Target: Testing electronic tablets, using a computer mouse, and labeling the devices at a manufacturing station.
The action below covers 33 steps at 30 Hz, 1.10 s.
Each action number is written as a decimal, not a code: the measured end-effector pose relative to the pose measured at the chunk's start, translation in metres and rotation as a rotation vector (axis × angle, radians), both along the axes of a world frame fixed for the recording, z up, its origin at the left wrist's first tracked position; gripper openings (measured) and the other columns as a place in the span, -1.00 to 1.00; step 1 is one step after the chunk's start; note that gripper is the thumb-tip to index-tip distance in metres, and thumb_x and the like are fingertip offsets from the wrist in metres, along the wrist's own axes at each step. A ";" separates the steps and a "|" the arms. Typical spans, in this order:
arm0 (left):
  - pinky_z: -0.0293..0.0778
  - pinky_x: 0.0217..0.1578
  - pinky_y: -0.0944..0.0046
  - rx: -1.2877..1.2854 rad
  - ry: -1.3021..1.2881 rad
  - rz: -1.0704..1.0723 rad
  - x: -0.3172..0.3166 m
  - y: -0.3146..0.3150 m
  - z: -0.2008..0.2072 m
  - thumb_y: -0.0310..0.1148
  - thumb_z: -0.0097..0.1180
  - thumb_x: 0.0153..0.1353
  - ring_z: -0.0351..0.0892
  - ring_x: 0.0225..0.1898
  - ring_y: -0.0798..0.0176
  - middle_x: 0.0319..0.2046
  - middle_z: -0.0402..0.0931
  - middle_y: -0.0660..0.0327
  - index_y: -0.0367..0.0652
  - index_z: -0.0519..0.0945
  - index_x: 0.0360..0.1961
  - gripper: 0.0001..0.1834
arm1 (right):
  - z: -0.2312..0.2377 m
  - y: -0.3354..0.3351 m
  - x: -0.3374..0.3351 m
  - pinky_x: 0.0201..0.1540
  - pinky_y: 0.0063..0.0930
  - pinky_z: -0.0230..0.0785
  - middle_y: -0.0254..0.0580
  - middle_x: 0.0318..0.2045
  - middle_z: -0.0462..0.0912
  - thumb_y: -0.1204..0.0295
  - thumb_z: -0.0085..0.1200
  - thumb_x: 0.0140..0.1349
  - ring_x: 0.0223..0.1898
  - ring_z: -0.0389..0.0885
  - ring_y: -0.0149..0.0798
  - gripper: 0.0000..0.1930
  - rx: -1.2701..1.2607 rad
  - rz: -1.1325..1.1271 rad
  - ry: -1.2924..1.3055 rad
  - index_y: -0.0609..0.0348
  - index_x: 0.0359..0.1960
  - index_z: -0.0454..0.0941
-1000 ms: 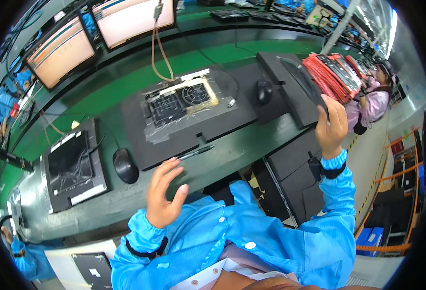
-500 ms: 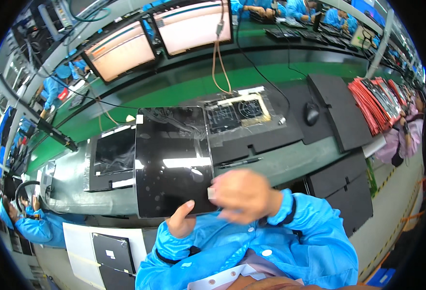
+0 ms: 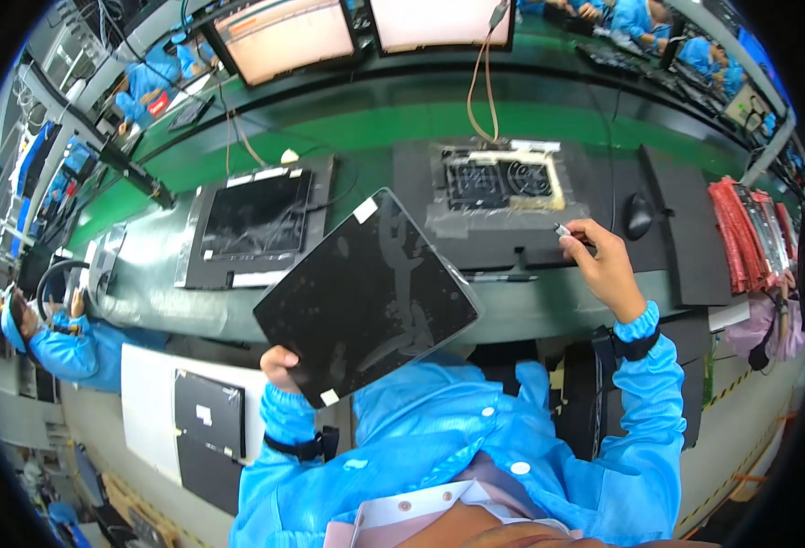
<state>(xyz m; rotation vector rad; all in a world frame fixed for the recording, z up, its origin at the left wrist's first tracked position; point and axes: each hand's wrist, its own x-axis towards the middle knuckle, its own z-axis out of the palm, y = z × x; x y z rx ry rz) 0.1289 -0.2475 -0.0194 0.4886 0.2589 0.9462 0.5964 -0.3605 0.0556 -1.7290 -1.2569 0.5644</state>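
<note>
My left hand [image 3: 280,367] grips a flat, glossy black screen panel [image 3: 375,301] by its lower left edge; most of its fingers are hidden under the panel. White labels sit at two of its corners, and smudges and film marks show on its face. The panel is tilted, raised in front of my body. Out to the right, my right hand [image 3: 603,265] pinches a small silver cable plug [image 3: 562,230] between thumb and fingertips, over the front edge of a dark mat. Beyond it lies a taped fixture [image 3: 503,180] with a white frame.
A second black panel [image 3: 256,215] lies on a dark pad to the left. To the right are a black mouse [image 3: 639,216], a dark foam block [image 3: 685,228] and red-wrapped parts [image 3: 740,228]. Two lit monitors [image 3: 285,41] stand behind. A co-worker [image 3: 73,352] sits at far left.
The panel has turned and tilted, its top corner swinging rightward. My right hand has left the panel's edge, moved right and taken hold of the cable plug. The view has shifted too.
</note>
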 end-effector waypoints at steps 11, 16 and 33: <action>0.51 0.12 -0.38 0.030 -0.104 -0.149 -0.004 -0.003 -0.014 -0.36 0.09 -0.29 0.55 0.12 -0.41 0.19 0.45 -0.35 -0.51 0.34 0.30 -0.04 | 0.043 0.003 -0.102 -0.24 -0.27 0.47 -0.12 -0.30 0.69 0.45 0.22 0.28 -0.32 0.64 -0.08 -0.82 0.313 0.494 -0.146 0.18 -0.11 0.65; 0.54 0.07 -0.41 0.127 -0.108 -0.147 -0.005 0.001 -0.016 -0.36 0.08 -0.28 0.56 0.11 -0.43 0.19 0.44 -0.37 -0.51 0.31 0.33 -0.02 | 0.040 0.000 -0.102 -0.29 -0.26 0.44 -0.18 -0.36 0.67 0.42 0.23 0.26 -0.36 0.63 -0.09 -0.82 0.319 0.507 -0.213 0.14 -0.13 0.67; 0.57 0.04 -0.40 0.086 -0.084 -0.130 -0.008 0.000 -0.025 -0.35 0.07 -0.26 0.56 0.09 -0.45 0.20 0.40 -0.40 -0.52 0.31 0.32 -0.04 | 0.036 -0.004 -0.102 -0.32 -0.22 0.43 -0.16 -0.49 0.58 0.44 0.24 0.23 -0.43 0.58 -0.06 -0.84 0.384 0.535 -0.246 0.17 -0.18 0.67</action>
